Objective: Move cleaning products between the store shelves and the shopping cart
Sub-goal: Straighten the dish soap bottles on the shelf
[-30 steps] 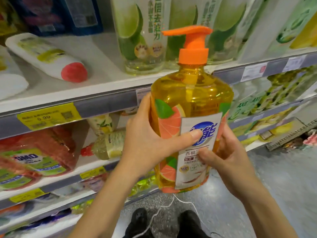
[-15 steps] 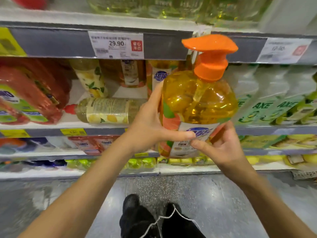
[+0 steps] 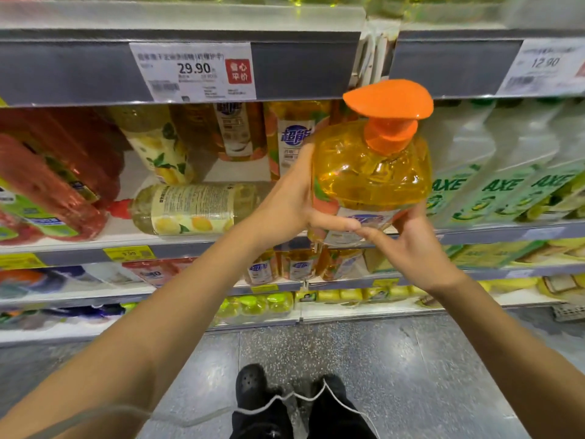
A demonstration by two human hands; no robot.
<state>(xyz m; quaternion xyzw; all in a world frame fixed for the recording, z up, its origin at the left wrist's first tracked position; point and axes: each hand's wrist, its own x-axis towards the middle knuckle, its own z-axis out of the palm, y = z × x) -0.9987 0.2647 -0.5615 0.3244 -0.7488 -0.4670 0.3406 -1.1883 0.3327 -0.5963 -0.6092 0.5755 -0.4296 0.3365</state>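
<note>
A large orange-yellow dish soap bottle with an orange pump top is held upright in front of the middle shelf. My left hand grips its left side, thumb across the label. My right hand holds it from below and on the right, fingers curled round the base. The bottle's lower part is hidden behind both hands. The shopping cart is out of view.
A pale lemon bottle lies on its side on the middle shelf, matching orange bottles stand behind. Red refill packs lie at left, green AXE packs at right. A price strip runs above. My shoes stand on grey floor.
The view has dropped from the upper shelf to the middle one. Both hands have carried the bottle forward to that shelf, and the bottle now tips slightly away from me.
</note>
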